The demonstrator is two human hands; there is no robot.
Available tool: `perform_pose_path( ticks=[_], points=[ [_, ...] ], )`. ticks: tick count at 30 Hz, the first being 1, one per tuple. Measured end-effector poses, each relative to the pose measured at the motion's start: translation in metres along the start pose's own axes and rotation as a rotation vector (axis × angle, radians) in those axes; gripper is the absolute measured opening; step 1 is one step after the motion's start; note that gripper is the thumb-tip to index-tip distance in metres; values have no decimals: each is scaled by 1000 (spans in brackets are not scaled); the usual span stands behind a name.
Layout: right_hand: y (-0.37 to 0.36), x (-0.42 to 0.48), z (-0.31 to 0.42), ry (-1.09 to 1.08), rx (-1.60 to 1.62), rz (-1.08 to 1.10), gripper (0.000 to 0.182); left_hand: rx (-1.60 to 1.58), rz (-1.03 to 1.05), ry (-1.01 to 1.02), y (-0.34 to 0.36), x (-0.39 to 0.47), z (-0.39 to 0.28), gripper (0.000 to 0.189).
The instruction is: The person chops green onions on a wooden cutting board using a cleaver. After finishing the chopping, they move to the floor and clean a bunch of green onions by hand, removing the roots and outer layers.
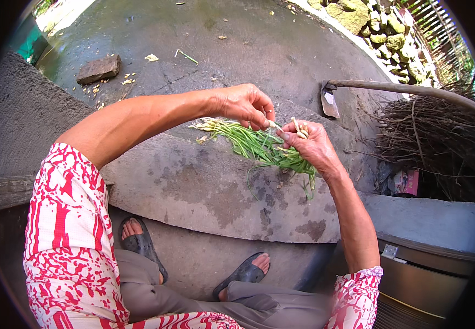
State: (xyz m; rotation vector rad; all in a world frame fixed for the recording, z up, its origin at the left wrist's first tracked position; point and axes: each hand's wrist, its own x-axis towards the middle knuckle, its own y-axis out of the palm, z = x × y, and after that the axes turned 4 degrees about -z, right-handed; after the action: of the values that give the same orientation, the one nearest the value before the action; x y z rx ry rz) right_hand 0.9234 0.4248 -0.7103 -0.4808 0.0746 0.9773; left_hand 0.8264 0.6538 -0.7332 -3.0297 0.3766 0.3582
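In the head view my left hand [247,105] pinches one end of a small pale bulb [273,124], perhaps spring onion or garlic. The thumb and forefinger of my right hand [313,146] meet it at the other end. Several more whitish bulbs [301,130] sit in the curled fingers of my right hand. Beneath both hands, a bunch of long green-leaved onion-like plants [245,142] lies on a concrete ledge [204,185], its pale bulb ends towards the left. My right hand covers part of the leaves.
A hoe [330,100] with a wooden handle rests at the right, by a pile of dry twigs [422,127]. A brick-like block [99,70] lies on wet concrete at upper left, near scattered yellowish bits. Lower right is a metal-sided unit [422,271]. A rough wall [27,123] rises at left.
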Motion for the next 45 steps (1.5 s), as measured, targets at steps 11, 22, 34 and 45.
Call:
perform_pose_path(
  ticks=[11, 22, 34, 45],
  points=[
    [17, -24, 24, 39, 23, -22, 6, 330, -357, 331, 34, -3, -16, 21],
    [19, -29, 28, 117, 116, -71, 14, 890, -396, 644, 47, 1, -20, 26],
    [11, -26, 16, 205, 285, -2, 9, 948, -260, 692, 43, 2, -13, 48],
    [15, -28, 17, 176, 206, 14, 6, 780, -239, 586, 46, 7, -11, 32]
  ],
)
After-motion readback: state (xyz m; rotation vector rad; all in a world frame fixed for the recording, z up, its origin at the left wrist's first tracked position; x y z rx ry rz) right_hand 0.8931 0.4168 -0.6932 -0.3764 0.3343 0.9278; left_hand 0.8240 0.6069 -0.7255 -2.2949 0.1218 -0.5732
